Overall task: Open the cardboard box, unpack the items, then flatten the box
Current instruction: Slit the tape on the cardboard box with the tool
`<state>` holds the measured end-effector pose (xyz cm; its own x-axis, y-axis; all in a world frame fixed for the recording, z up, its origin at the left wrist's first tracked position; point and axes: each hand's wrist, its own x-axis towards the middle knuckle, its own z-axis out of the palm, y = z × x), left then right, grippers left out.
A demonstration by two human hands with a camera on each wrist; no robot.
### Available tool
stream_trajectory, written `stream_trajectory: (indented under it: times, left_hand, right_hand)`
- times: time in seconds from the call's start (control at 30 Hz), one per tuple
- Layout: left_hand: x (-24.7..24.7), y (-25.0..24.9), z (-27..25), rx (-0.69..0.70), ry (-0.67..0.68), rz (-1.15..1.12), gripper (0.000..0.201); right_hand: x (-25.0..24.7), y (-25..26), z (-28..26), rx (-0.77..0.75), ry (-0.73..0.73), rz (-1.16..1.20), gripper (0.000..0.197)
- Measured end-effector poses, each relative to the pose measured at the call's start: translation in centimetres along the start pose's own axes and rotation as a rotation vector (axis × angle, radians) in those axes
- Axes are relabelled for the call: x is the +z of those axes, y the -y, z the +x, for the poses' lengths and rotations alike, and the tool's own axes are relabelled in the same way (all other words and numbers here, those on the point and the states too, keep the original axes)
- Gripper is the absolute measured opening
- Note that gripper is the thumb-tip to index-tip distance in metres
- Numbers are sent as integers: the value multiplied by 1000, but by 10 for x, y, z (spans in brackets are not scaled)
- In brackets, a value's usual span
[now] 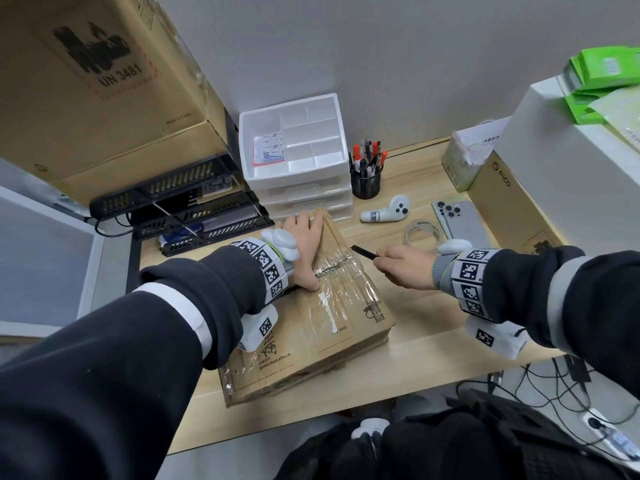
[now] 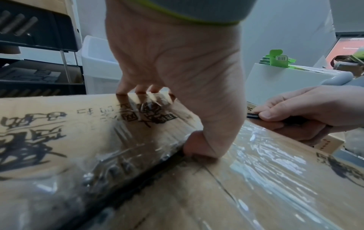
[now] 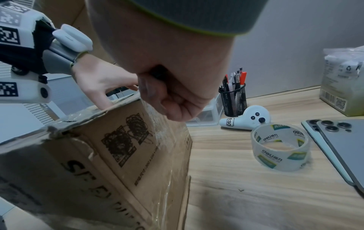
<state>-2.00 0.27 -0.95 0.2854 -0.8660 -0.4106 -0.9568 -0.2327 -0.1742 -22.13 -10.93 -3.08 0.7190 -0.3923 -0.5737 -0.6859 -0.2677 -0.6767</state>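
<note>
A light wood bench [image 1: 408, 344] against a grey wall carries the taped cardboard box [image 1: 322, 327] near its front edge; the left hand [image 1: 304, 251] presses flat on it, the right hand [image 1: 408, 268] grips a black knife [image 1: 362, 251]

Tape roll [image 3: 280, 147] beside phones [image 3: 342, 147] (camera-side up).

Right of box [image 1: 311, 323]: bare desk [image 1: 426, 327] strip, passable. Further right tape roll [image 1: 423, 234], phone [image 1: 462, 223], controller [image 1: 386, 211] crowd it. Behind the box: drawers [image 1: 298, 161], pen cup [image 1: 367, 183], touching or nearly. Left: black rack [image 1: 180, 209] close. Front desk edge open.
</note>
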Motion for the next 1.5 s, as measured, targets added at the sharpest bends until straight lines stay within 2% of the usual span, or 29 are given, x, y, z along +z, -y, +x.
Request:
stream_trajectory:
  times: [0.3,0.67,0.97,1.5]
  left_hand:
    - [1,-4,1,-42,-31,10,144]
    - [5,-1,2,-2,-44,40,146]
    - [9,5,6,33,-22,-2,172]
    - [8,1,7,18,-50,8,174]
  right_hand:
    - [-3,3,-11,34,62,-68,30]
    - [-2,-4,-19,12,67,-105,29]
    - [2,-6,-21,8,65,-89,31]
    - [7,-19,-35,43,99,-40,30]
